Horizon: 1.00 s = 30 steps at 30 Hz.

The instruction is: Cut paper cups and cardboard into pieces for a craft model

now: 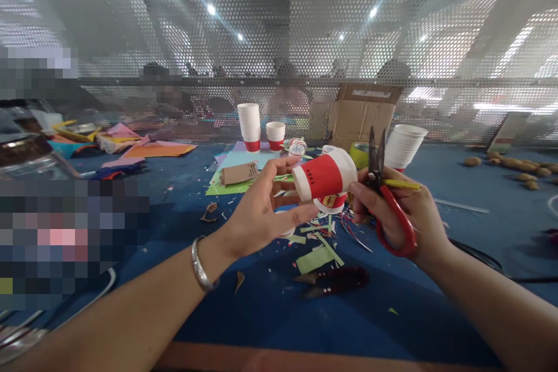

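Observation:
My left hand (261, 209) holds a red-and-white paper cup (325, 175) on its side above the blue table (261, 308), fingers spread around its base. A second red-and-white cup (331, 203) sits just under it. My right hand (401, 215) grips red-handled scissors (386, 197), blades closed and pointing up, together with a thin yellow strip (401, 184). The scissors stand just right of the cup's rim. A silver bracelet (200, 264) circles my left wrist.
Paper scraps (318, 244) litter the table below my hands, with dark scissors (335, 280) nearer me. Stacked cups (249, 127), another stack (403, 145), a cardboard roll (238, 174), coloured sheets (157, 150) and a cardboard box (361, 113) lie behind. Peanuts (518, 165) sit far right.

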### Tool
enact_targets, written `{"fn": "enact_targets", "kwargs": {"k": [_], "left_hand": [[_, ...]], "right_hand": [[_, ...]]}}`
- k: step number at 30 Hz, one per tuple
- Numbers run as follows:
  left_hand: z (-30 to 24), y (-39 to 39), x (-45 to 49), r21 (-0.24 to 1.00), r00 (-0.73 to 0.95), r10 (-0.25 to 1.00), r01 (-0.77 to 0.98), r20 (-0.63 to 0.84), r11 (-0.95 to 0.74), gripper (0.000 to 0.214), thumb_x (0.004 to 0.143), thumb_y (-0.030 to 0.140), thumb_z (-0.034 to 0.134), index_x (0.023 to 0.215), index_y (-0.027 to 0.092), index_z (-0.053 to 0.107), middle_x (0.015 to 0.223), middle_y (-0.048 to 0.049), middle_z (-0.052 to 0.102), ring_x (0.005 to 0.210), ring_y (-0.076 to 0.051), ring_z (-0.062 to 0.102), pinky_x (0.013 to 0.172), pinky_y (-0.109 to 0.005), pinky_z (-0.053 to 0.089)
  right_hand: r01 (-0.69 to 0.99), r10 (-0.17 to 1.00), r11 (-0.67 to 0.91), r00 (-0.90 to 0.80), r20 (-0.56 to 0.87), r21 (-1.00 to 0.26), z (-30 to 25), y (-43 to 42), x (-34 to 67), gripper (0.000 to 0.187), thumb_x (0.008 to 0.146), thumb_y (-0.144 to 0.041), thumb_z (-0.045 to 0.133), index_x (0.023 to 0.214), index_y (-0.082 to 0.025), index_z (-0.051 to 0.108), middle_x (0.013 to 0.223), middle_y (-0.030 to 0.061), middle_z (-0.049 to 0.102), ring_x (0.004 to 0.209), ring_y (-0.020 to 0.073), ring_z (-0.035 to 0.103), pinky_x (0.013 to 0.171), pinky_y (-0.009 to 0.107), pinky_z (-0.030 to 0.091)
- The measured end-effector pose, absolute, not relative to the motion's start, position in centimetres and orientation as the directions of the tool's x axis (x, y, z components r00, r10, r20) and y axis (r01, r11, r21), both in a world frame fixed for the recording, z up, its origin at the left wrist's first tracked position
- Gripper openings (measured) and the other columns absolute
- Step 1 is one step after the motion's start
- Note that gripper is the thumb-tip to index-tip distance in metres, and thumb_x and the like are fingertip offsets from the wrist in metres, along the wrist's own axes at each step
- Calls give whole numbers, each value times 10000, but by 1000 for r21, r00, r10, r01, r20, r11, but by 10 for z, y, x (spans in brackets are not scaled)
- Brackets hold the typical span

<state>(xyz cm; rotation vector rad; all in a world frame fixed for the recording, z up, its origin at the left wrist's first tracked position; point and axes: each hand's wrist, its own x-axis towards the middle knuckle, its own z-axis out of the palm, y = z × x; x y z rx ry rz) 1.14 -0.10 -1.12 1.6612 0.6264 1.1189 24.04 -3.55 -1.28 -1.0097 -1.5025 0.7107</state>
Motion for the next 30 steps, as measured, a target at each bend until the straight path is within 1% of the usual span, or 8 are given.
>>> {"fn": "enact_targets", "kwargs": {"k": [3,7,9,12,15,21,25,30], "left_hand": [[-11,2,11,984,492,855,-143,166,-109,413,859,402,744,1178,187,597,1172,-110,664,1004,-241,688,888,-403,574],[-13,4,14,981,461,877,-187,135,-53,400,799,355,811,1093,174,609,1102,-78,677,945,-199,685,865,-373,573],[-15,4,15,976,420,892,-195,170,-94,418,776,341,832,1082,179,598,1106,-70,677,921,-186,681,837,-355,568],[-16,6,14,965,285,923,-127,258,-230,426,752,350,850,1047,188,589,1057,-60,690,874,-180,674,775,-327,548],[-16,9,11,936,157,923,-56,352,-347,425,735,350,860,1016,206,577,978,-48,702,868,-194,665,745,-323,539],[-15,9,9,850,105,847,28,521,-527,436,728,318,862,1027,221,561,1001,-46,675,924,-213,658,776,-334,570],[-15,8,10,813,112,817,93,566,-575,437,745,327,847,1031,224,532,1046,-47,641,937,-204,650,783,-325,577],[-17,9,8,784,133,797,146,589,-604,466,745,315,846,1078,231,532,1135,-73,624,988,-224,638,843,-349,565]], "right_hand": [[250,897,433,-21,442,-866,-15,-33,241,211,874,-374,742,936,-222,610,638,-53,616,502,103,601,491,214,510],[243,912,405,-38,409,-881,-17,-30,242,241,855,-388,760,961,-226,616,646,-52,622,497,115,614,493,223,523],[271,907,404,3,420,-874,-16,-30,241,249,859,-414,752,962,-225,627,659,-45,621,495,115,609,486,224,527],[340,891,408,55,451,-848,-14,-32,240,254,863,-442,739,953,-223,648,717,-24,628,512,111,597,481,223,526],[345,907,396,-2,421,-851,-13,-34,238,251,871,-452,727,930,-222,645,699,-27,598,495,105,567,452,215,493],[288,926,230,-358,119,-930,-15,-43,228,290,882,-473,704,951,-197,648,677,-36,541,517,105,535,454,212,498],[310,920,113,-391,-18,-944,-13,-46,224,340,833,-484,752,942,-183,638,618,-54,510,472,95,498,415,203,456],[332,922,77,-381,-59,-940,-11,-45,223,362,827,-499,749,939,-181,618,563,-67,501,398,82,462,374,194,410]]}}
